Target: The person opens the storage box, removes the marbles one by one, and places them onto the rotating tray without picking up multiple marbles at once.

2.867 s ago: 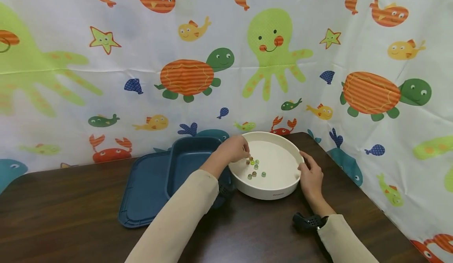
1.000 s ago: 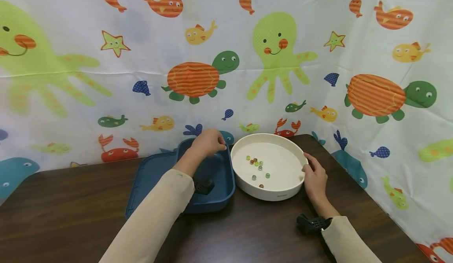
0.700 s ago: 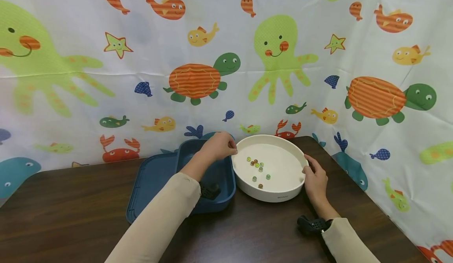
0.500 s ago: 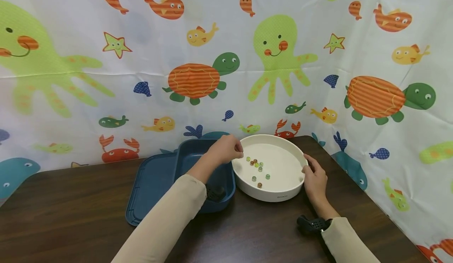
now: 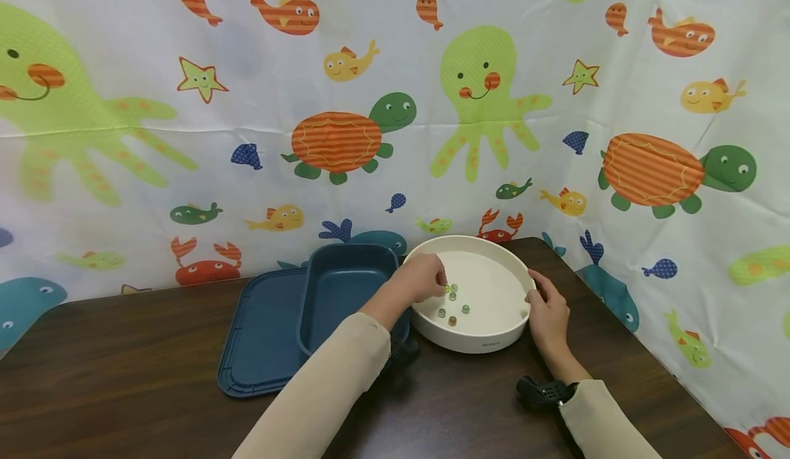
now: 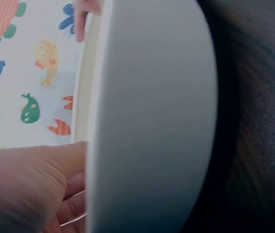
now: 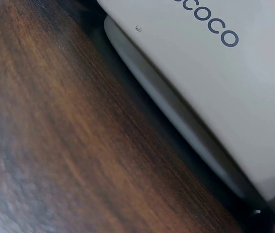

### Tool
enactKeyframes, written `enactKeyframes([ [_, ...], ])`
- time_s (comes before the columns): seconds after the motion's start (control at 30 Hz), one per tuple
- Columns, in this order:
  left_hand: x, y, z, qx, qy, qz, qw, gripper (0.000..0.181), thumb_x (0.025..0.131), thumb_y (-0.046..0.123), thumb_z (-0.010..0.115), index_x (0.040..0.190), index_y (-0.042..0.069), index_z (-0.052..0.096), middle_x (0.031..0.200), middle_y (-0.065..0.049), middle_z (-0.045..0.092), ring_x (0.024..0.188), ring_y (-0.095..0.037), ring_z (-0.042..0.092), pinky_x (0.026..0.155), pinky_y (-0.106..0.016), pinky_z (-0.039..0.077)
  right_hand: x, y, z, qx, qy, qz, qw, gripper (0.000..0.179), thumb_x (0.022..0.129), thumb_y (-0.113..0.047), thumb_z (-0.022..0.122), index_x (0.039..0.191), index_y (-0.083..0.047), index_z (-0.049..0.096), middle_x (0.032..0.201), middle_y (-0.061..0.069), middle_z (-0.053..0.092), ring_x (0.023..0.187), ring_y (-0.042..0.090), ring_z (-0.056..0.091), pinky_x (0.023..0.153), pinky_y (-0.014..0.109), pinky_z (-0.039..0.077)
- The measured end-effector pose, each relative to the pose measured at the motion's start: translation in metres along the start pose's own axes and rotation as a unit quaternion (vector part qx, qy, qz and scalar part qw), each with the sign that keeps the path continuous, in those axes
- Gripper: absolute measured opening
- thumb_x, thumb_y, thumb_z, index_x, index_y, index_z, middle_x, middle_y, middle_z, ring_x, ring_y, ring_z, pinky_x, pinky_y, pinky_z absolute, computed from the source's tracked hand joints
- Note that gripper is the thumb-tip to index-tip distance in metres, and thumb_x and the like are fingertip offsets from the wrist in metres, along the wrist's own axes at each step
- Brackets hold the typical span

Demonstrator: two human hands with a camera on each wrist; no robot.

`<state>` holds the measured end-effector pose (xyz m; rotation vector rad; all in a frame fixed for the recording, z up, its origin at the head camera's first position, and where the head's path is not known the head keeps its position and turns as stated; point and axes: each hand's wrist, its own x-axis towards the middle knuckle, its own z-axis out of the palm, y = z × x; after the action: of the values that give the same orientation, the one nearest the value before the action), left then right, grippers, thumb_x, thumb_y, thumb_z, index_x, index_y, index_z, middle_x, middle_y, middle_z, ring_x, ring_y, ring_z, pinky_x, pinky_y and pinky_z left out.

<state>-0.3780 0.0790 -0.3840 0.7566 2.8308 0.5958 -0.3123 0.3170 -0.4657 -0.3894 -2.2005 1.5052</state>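
In the head view a white round tray [image 5: 494, 287] stands on the table. Small glass beads lie in it: several green ones [image 5: 465, 309] and a brown one [image 5: 452, 321]. My left hand [image 5: 420, 279] reaches over the tray's left rim with fingers bent down near the beads. Its fingertips are hidden, and the tray wall covers part of the fingers in the left wrist view, so whether they pinch a bead is unclear. My right hand [image 5: 548, 311] grips the tray's right rim, thumb on the inner side. In the right wrist view the tray's lettered side [image 7: 196, 63] fills the upper right.
A deep blue bin [image 5: 354, 287] stands left of the tray, partly behind my left forearm. A flat blue lid [image 5: 262, 332] lies left of it on the dark wooden table [image 5: 123, 377]. A curtain with sea animals [image 5: 370, 47] hangs behind and to the right.
My left hand was in the tray, then over the blue bin, and has come back right over the tray. A brown bead now lies nearer the tray's front. My right hand keeps its grip.
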Motion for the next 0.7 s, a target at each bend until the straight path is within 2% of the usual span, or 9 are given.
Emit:
enactKeyframes([
  [0.13, 0.001, 0.000, 0.008, 0.024, -0.007, -0.009, 0.9997, 0.007, 0.089, 0.009, 0.074, 0.082, 0.011, 0.074, 0.078, 0.001, 0.068, 0.069, -0.014, 0.055, 0.063, -0.026, 0.044, -0.001, -0.001, 0.001, -0.003, -0.004, 0.004, 1.0000, 0.053, 0.093, -0.010, 0.042, 0.144, -0.013, 0.056, 0.153, 0.013, 0.052, 0.135, 0.033, 0.052, 0.110, 0.052, 0.043],
  [0.4, 0.001, -0.002, 0.014, 0.026, -0.012, -0.021, 0.9994, 0.018, 0.088, 0.008, 0.074, 0.072, 0.014, 0.068, 0.071, 0.002, 0.064, 0.065, -0.015, 0.053, 0.060, -0.027, 0.041, -0.001, -0.003, 0.002, -0.002, -0.006, 0.002, 1.0000, 0.054, 0.093, -0.011, 0.043, 0.144, -0.013, 0.056, 0.153, 0.013, 0.052, 0.136, 0.033, 0.052, 0.110, 0.053, 0.043],
  [0.57, -0.004, -0.005, 0.010, 0.017, -0.012, -0.035, 0.9992, 0.010, 0.087, 0.009, 0.075, 0.078, 0.010, 0.072, 0.075, 0.000, 0.067, 0.067, -0.016, 0.054, 0.060, -0.027, 0.042, -0.002, -0.003, 0.008, 0.002, -0.013, 0.003, 0.9999, 0.053, 0.093, -0.011, 0.043, 0.144, -0.013, 0.056, 0.153, 0.012, 0.052, 0.135, 0.032, 0.052, 0.110, 0.051, 0.043],
  [0.63, -0.008, -0.006, 0.007, 0.016, -0.011, -0.038, 0.9991, 0.003, 0.088, 0.011, 0.075, 0.085, 0.010, 0.075, 0.082, 0.000, 0.070, 0.071, -0.015, 0.055, 0.063, -0.027, 0.044, -0.002, -0.003, 0.010, 0.005, -0.017, 0.004, 0.9998, 0.053, 0.093, -0.010, 0.042, 0.144, -0.013, 0.056, 0.153, 0.013, 0.051, 0.135, 0.032, 0.052, 0.110, 0.052, 0.043],
  [0.7, -0.012, -0.006, 0.001, 0.019, -0.004, -0.036, 0.9991, 0.006, 0.090, 0.016, 0.075, 0.091, 0.011, 0.077, 0.091, 0.000, 0.072, 0.075, -0.014, 0.057, 0.067, -0.028, 0.047, -0.002, -0.003, 0.011, 0.008, -0.022, 0.006, 0.9997, 0.054, 0.092, -0.010, 0.042, 0.144, -0.013, 0.056, 0.154, 0.013, 0.051, 0.136, 0.032, 0.051, 0.111, 0.052, 0.042],
])
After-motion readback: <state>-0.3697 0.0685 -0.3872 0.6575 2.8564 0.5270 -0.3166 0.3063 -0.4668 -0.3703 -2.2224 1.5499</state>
